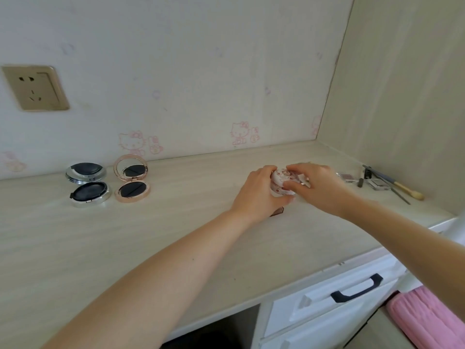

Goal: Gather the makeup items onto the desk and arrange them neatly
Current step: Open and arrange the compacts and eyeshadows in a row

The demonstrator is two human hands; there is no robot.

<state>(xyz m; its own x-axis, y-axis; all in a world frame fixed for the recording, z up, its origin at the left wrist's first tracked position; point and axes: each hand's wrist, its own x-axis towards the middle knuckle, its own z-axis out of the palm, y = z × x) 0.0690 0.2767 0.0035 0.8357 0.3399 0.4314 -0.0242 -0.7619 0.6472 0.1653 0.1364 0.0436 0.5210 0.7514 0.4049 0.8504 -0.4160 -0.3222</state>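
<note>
Pale wood-look desk top point(125, 248) fills the middle of the picture, and behind it stands a cream wall with faint pink cat drawings point(133, 143). High on the left of the wall sits a gold-coloured plug socket point(35, 88).

Right of the middle, both hands meet on one small round white case with pink and red pictures point(283, 181). It sits on the desk or just above it; I cannot tell which. The left hand point(259, 195) curls round its left side, with the thumb low at the front. The right hand point(319, 185) bends its fingers over the top and right side, so both hands hold it. A small dark thing point(276, 212) peeks out under the left wrist, too hidden to name.

On the left side of the desk, two round compacts lie open next to each other. One is a shiny silver compact with a black pad point(88, 183). Just right of it is a rose-gold compact with a mirror lid standing up point(132, 180).

At the far right, near the side wall, lie a brush with a pale handle point(402, 187), a thin dark pencil-like stick point(400, 195), and some small clear square pots point(377, 183), close together.

At the lower right are a white drawer with a black handle point(357, 288) and a pink cloth point(432, 321).
</note>
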